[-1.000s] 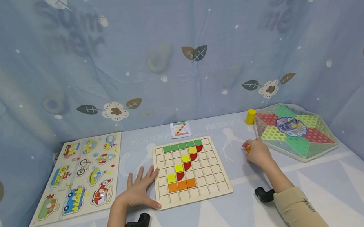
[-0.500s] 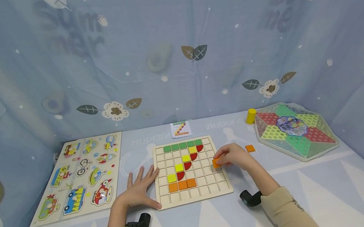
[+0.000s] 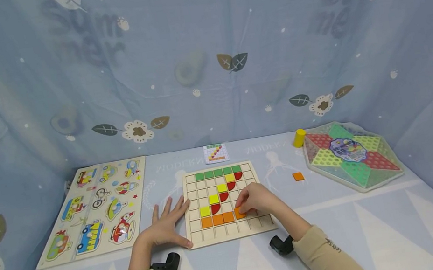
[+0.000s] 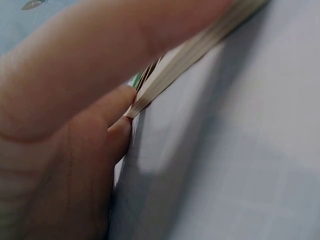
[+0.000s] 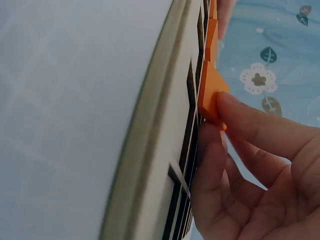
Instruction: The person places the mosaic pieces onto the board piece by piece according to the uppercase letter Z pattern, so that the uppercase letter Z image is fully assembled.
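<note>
A wooden grid board point(image 3: 256, 225) lies on the table with green, yellow, red and orange tiles set in its cells. My right hand point(image 3: 255, 198) pinches an orange square tile point(image 3: 239, 213) at the right end of the orange row; in the right wrist view the tile point(image 5: 211, 92) sits tilted between thumb and fingers, against the board. With fingers spread, my left hand point(image 3: 164, 230) rests at the board's left edge, thumb at the near corner. Another orange tile point(image 3: 298, 176) lies on the table to the right.
A small pattern card point(image 3: 215, 153) stands behind the board. On the left lies a vehicle picture puzzle point(image 3: 113, 236). At the back right are a yellow cylinder point(image 3: 299, 138) and a hexagonal star-patterned game board point(image 3: 347, 152). A blue curtain surrounds the table.
My right hand has picked up an orange tile from the table at right and carried it left to the orange row. The left hand has stayed at the board's edge.
</note>
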`<state>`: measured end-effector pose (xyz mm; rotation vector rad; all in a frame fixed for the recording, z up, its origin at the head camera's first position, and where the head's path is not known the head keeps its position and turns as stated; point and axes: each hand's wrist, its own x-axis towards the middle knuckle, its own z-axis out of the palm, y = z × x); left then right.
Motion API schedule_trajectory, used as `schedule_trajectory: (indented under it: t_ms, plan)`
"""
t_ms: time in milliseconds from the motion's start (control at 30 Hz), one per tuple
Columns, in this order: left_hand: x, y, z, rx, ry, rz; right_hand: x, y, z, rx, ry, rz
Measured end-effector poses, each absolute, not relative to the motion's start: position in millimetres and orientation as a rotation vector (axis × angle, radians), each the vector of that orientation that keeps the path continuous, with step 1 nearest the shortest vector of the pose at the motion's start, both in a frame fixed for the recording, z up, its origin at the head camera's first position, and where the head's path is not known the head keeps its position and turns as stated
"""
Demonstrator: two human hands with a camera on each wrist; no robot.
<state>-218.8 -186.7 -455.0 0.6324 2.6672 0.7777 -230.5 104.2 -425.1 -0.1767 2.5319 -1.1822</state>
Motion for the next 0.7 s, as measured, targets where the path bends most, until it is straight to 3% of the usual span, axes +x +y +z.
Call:
schedule_trajectory:
  t_ms: [700]
  plan:
    - [-218,-185,-454,0.626,2.666,0.763,-229,90,-429,-0.335,2.620,-1.012]
